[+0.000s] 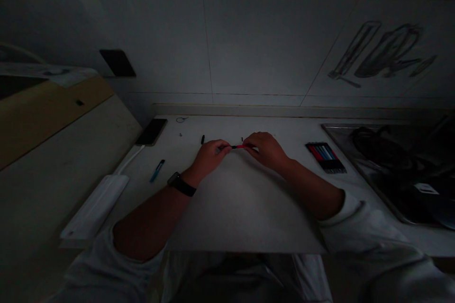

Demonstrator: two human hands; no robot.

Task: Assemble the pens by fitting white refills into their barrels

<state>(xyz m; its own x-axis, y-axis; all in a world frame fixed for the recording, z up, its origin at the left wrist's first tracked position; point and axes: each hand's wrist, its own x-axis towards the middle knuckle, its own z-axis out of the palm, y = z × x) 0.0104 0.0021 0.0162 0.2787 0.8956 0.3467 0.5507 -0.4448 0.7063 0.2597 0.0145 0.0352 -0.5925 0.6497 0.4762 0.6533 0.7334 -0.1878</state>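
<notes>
Between my hands, above the white counter (227,208), is a slim red and black pen (239,146). My left hand (210,157) pinches its black end, and a dark watch sits on that wrist. The red end is in the closed fingers of my right hand (265,149). Both ends of the pen are partly hidden by fingers. Just behind my left hand lies a small black cap-like piece (203,139). A tiny dark piece (242,139) lies behind the pen, near my right fingertips.
At left are a blue and black pen (157,171), a phone (152,131) and a white box (95,208) with a cable. A case of coloured pens (325,157) lies at right, beside the dark sink (377,184). A thin ring (182,120) lies near the wall.
</notes>
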